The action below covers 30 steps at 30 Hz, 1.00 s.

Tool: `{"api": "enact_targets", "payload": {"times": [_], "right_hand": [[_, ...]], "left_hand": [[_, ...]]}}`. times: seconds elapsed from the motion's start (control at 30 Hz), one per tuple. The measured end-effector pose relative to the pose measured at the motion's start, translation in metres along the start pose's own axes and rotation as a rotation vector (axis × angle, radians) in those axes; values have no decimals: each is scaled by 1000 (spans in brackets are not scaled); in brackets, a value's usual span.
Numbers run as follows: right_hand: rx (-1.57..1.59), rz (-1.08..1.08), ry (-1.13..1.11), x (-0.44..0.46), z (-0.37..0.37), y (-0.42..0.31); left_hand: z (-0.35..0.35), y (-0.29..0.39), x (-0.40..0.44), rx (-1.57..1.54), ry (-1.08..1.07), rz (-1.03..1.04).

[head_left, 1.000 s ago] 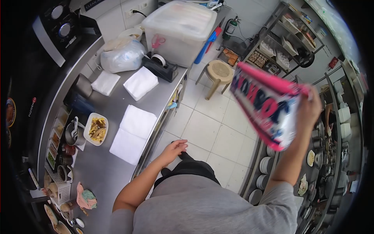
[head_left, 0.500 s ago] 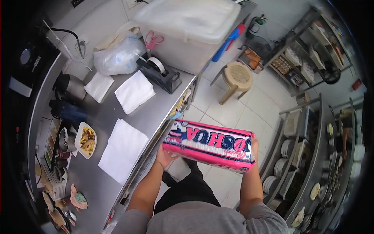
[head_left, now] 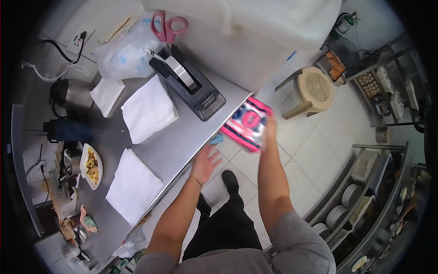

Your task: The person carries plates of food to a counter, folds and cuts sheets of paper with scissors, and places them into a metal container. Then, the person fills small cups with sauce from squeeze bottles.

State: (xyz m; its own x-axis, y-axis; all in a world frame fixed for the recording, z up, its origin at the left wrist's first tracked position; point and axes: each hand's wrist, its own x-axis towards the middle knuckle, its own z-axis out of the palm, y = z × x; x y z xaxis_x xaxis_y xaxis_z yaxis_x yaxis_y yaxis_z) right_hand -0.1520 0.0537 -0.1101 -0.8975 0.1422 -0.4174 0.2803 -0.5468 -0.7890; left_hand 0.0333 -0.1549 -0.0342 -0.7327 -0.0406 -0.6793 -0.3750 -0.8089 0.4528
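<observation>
A pink, white and navy plastic-wrapped pack (head_left: 247, 124) is at the counter's edge, its far end hidden beneath the countertop. My right hand (head_left: 270, 129) grips the pack's near end. My left hand (head_left: 205, 165) is beside the counter edge with its fingers spread, holding nothing. On the steel counter (head_left: 182, 141) lie two stacks of white napkins, one nearer (head_left: 133, 187) and one farther (head_left: 149, 109). A black tape dispenser (head_left: 189, 82) stands close to the pack, with pink-handled scissors (head_left: 169, 27) behind it.
A large translucent bin (head_left: 255, 41) occupies the counter's far end. A bowl of food (head_left: 91, 167), a metal pitcher (head_left: 73, 97) and a plastic bag (head_left: 125, 52) are at the left. A beige stool (head_left: 312, 90) stands on the floor; shelves with plates (head_left: 351, 196) are at the right.
The pack has gone from between both hands to the counter's edge, partly under it. My left hand has let go of it. The view has moved closer to the tape dispenser and bin.
</observation>
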Motion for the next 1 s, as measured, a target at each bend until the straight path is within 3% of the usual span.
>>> {"api": "enact_targets", "payload": {"times": [0.13, 0.23, 0.33, 0.4, 0.47, 0.53, 0.57, 0.6, 0.67, 0.73, 0.8, 0.87, 0.97, 1.0], "right_hand": [[67, 127, 134, 11, 78, 37], [-94, 60, 15, 28, 32, 47], [-240, 28, 41, -19, -17, -14], [-215, 180, 114, -47, -48, -32], [-176, 463, 135, -62, -61, -34], [-174, 520, 113, -65, -36, -24], [-124, 552, 69, -58, -17, -15], [-59, 558, -181, -55, 3, -12], [12, 456, -426, -56, 53, 14], [-91, 431, -303, -98, 86, 18], [-31, 483, -308, -141, 98, 55], [-170, 633, -339, -181, 132, 71], [-179, 393, -315, -184, 144, 176], [-77, 486, -406, -183, 142, 187]], "left_hand": [[-28, -35, -72, 763, 46, -179], [-47, -35, -153, 1120, -15, -168], [-41, 1, -235, 1100, 12, -28], [-38, 28, -277, 1108, 105, 108], [-35, 55, -297, 1087, 275, 313], [-30, 81, -305, 1013, 368, 494], [-33, 87, -304, 954, 384, 545], [-39, 94, -303, 899, 402, 593], [-36, 110, -307, 883, 363, 623], [-38, 114, -319, 879, 330, 583], [-45, 121, -322, 886, 287, 547], [-59, 129, -321, 905, 229, 563], [-73, 153, -325, 954, 217, 562], [-80, 162, -329, 987, 218, 552]]}}
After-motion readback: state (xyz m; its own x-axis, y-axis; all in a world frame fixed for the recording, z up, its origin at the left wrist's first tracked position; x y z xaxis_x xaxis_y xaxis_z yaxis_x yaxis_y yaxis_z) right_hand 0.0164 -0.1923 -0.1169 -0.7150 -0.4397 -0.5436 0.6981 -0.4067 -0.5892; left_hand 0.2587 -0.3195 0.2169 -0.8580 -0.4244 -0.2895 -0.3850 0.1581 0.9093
